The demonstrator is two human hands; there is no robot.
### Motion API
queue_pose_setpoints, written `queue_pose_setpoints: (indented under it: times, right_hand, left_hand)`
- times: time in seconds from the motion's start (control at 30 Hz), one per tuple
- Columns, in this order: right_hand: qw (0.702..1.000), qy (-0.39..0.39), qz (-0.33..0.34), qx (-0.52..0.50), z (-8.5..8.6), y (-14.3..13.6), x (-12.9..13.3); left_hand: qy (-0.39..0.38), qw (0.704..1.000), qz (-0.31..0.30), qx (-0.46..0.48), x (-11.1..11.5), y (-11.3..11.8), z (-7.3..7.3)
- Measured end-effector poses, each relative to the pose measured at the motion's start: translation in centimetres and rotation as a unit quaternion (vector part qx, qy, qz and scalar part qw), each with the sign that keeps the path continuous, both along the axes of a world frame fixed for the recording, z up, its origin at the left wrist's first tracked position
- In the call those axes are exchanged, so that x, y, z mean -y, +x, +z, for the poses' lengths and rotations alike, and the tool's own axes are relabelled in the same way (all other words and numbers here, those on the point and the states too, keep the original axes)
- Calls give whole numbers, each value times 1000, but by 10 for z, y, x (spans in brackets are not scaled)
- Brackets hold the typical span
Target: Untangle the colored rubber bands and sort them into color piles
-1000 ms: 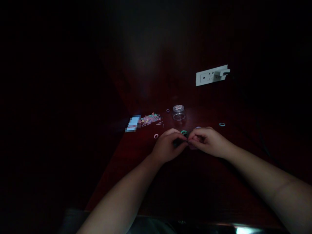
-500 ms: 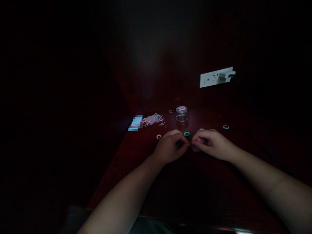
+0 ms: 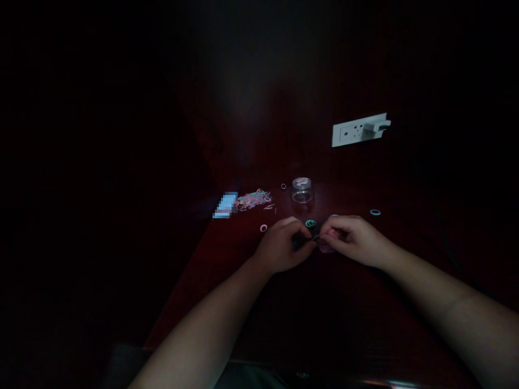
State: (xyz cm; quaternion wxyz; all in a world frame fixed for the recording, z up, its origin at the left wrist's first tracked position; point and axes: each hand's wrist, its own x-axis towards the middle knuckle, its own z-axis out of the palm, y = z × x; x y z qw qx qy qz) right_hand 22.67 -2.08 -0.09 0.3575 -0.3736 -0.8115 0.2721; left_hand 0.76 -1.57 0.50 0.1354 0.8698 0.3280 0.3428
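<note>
My left hand (image 3: 286,246) is over the dark red table, its thumb and index finger slightly apart at the tips, beside a thin band whose colour is hard to tell. Facing it, my right hand (image 3: 354,240) is closed in a pinch on a thin band. Pink bands (image 3: 325,247) lie beneath the right fingertips. Just beyond the fingertips are green bands (image 3: 310,223), and a purple band (image 3: 334,216) is partly hidden behind the right hand. A pink band (image 3: 263,228) rests left of my left hand.
A colourful heap of bands (image 3: 255,200) lies beside a phone with a lit, pixelated screen (image 3: 225,205). Behind my hands stands a clear lidded jar (image 3: 302,192). One blue band (image 3: 375,212) is at the right. A white socket (image 3: 359,130) with a plug is on the wall.
The left thumb and index finger have parted a little at the tips. My right hand has hardly moved.
</note>
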Motion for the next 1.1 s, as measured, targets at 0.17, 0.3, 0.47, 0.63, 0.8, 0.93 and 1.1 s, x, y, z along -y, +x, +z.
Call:
queue_pose_setpoints:
  times: [0.17,0.3,0.47,0.63,0.8,0.93,1.1]
  right_hand:
    - [999,44,-2,28,0,-1,-1]
    - [999,35,-2,30,0,-1,0]
    - [999,30,-6,25,0,-1,0]
    - [999,35,-9,32,-1,-1,-1]
    - [998,44,-8,37,0,0,-1]
    - [998,48,-11,37,1,-2,0]
    - [999,38,-9,29,-1,-2,0]
  left_hand:
    - [-13,1000,-16,-5,0,2,-2]
    - [-8,1000,-26,2,0,3,-1]
    - [-7,1000,-28,10,-1,2,-1]
    - [-6,1000,-21,17,-1,0,-2]
    - [-10,1000,-17,15,1,1,-1]
    - [-14,1000,-18,16,1,3,-1]
    - [-8,1000,-17,24,-1,2,-2]
